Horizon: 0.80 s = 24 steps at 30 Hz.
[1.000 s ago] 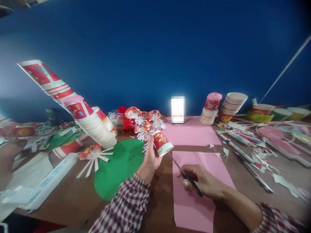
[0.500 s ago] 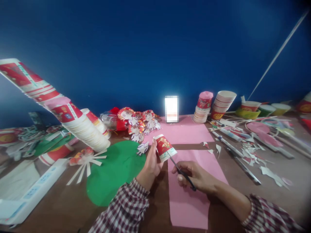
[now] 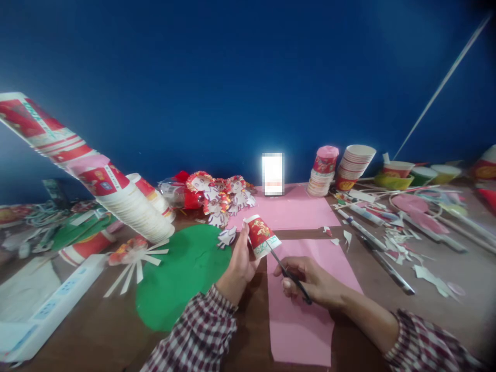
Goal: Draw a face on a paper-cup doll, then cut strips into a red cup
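Left hand closed round paper cup, held tilted above bench, mouth toward right. Right hand gripping scissors, blade tips at cup rim, over pink paper. Looks like rim-cutting step; calls for steady cup, blades aligned.

Printed paper cup, dark metal scissors, matt pink paper sheet, brown wooden table

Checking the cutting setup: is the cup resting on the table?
No, the left hand holds the cup in the air; the right hand puts scissors to its rim.
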Each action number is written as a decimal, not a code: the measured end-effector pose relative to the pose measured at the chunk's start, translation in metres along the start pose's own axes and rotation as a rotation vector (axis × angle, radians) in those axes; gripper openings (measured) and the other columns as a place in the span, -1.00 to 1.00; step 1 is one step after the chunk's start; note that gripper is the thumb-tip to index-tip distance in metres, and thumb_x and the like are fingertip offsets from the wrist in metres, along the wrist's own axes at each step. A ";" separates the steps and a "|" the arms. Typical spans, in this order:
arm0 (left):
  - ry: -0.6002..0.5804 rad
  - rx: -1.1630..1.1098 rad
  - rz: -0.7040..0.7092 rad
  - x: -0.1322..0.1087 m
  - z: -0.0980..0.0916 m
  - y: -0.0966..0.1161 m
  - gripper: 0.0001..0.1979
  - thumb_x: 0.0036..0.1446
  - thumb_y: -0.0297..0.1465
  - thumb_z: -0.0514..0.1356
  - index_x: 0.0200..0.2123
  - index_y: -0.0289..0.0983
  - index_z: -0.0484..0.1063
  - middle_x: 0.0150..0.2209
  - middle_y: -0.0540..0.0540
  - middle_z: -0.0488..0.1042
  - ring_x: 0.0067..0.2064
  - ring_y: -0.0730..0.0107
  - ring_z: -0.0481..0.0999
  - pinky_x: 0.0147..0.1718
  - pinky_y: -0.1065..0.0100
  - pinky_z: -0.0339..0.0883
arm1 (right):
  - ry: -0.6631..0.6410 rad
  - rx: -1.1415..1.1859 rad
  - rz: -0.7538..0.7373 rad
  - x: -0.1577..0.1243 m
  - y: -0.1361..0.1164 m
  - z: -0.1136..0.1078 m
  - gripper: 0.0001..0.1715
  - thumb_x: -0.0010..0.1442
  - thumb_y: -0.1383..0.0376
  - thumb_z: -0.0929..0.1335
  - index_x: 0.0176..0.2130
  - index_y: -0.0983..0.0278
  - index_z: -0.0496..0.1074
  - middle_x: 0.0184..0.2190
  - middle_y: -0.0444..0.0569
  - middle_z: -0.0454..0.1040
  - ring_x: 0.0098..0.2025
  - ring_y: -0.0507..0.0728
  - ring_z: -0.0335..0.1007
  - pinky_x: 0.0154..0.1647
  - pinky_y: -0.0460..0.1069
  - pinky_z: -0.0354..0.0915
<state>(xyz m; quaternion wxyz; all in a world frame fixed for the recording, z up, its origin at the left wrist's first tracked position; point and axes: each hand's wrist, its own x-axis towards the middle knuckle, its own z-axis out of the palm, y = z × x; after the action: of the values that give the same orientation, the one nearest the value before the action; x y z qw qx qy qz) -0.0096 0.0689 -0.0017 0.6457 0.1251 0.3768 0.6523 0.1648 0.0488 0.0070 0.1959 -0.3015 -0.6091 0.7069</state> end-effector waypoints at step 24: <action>-0.063 -0.038 0.011 0.001 -0.002 -0.003 -0.68 0.09 -0.15 0.20 -0.24 -0.29 0.44 -0.36 -0.02 0.51 -0.40 0.46 0.47 -0.25 0.36 0.37 | 0.035 -0.047 -0.018 0.002 0.005 0.000 -0.59 0.12 0.05 0.35 -0.24 0.35 0.33 -0.56 -0.17 0.29 -0.54 -0.03 0.26 -0.59 -0.15 0.22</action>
<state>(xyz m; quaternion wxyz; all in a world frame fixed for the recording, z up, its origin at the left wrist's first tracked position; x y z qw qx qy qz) -0.0092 0.0688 -0.0056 0.6560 0.1354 0.3431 0.6585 0.1637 0.0488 0.0021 0.2058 -0.3127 -0.6247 0.6853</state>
